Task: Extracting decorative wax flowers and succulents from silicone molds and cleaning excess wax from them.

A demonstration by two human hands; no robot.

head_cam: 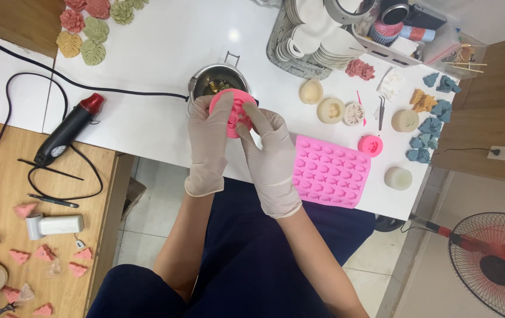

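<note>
A: Nearest the lens: dark lap [252, 259], forearms. Hands?
B: Gloved left hand [208, 147] and right hand [271, 159] both clamped on round pink mould [234, 112], held above table edge [164, 147], just in front of steel pot [217, 79].
A: Around it?
B: Pink tray [330, 172] right of the hands; heat gun [67, 128] well left.

You get bright, even overhead light, with a glare spot on the white table [229, 34] and only soft shadows beneath your hands. Focus is fairly sharp; straight edges bow slightly toward the corners.
</note>
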